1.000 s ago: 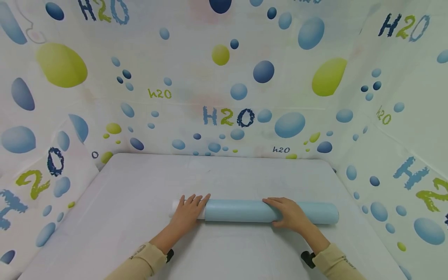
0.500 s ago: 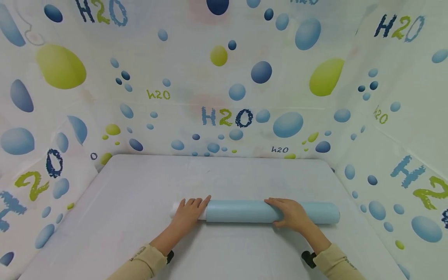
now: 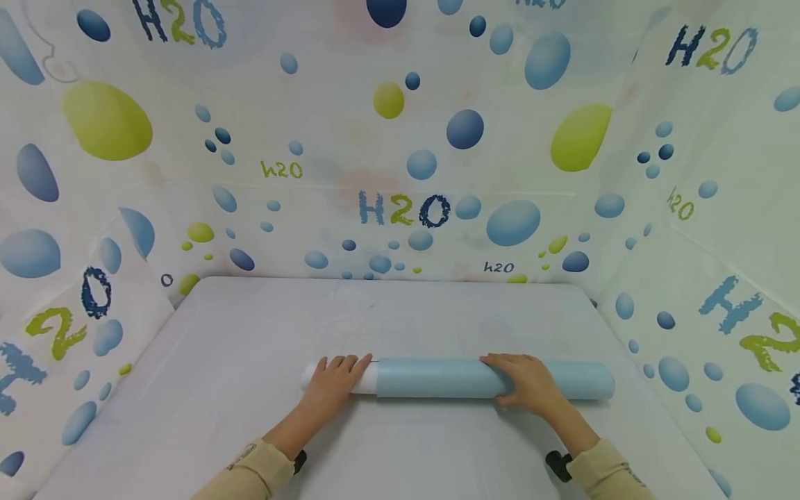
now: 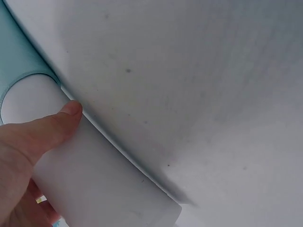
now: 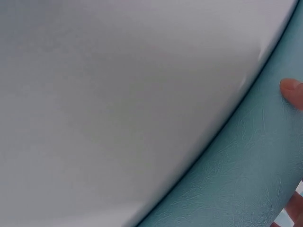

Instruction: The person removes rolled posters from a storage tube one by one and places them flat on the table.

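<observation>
A light blue roll [image 3: 437, 378] lies across the table, with a white roll [image 3: 369, 380] coming out of its left end. My left hand [image 3: 334, 382] grips the white roll, fingers over its far side; in the left wrist view the thumb [image 4: 71, 109] lies along the white surface [image 4: 104, 175], close to the blue rim [image 4: 21, 56]. My right hand [image 3: 525, 382] is curled round the blue roll right of its middle. The right wrist view shows a thumb tip [image 5: 292, 90] on the blue surface [image 5: 236, 175], with other fingers at the far side.
The white tabletop [image 3: 300, 312] surrounds the rolls. Behind and at both sides hangs a white curtain [image 3: 350, 118] printed with blue and green drops and H2O lettering. Beige sleeves [image 3: 250, 472] and dark bands [image 3: 558, 465] are at the wrists.
The blue roll and my right hand have shifted slightly right. My left hand has moved a little left with the white roll, and more of the white part shows between my left hand and the blue edge.
</observation>
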Demonstrator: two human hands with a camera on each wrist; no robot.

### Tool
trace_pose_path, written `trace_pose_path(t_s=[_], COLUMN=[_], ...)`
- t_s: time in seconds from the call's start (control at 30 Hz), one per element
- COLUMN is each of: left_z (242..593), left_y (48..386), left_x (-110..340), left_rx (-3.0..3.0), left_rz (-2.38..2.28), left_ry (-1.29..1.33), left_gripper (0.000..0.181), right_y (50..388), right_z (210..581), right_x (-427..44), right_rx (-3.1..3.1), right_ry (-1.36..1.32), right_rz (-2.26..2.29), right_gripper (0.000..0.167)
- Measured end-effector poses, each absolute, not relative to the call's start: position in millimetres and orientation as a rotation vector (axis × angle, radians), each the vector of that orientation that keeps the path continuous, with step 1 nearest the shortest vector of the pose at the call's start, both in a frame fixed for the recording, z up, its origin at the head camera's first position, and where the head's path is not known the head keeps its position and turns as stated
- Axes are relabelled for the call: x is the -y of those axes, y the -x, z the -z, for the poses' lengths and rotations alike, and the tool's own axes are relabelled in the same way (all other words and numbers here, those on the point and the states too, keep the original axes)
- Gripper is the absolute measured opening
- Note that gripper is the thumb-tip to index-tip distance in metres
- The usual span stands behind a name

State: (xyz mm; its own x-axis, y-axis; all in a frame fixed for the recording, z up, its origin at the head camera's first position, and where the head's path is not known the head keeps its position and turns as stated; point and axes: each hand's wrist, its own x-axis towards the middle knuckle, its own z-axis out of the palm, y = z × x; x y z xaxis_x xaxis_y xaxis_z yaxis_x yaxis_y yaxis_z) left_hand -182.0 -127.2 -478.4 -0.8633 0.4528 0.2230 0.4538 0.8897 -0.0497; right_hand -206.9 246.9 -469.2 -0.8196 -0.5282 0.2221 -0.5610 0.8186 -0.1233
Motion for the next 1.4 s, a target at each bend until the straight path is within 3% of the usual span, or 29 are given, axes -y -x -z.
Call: trace_pose_path(t_s=[0.27, 1.4], left_z=[481, 477], left_y=[181, 177], left_x=[129, 140], left_rx=[2.772, 2.787], left_rz=[-0.017, 0.01], left_ry=[0.668, 0.652], left_gripper=[0.056, 0.051], right_y=[205, 200], right_z=[467, 466], right_x=[-253, -292], right_rx=[2.776, 2.809], right_ry=[-0.843, -0.715], right_rz=[-0.23, -0.324], right_gripper=[0.075, 0.072])
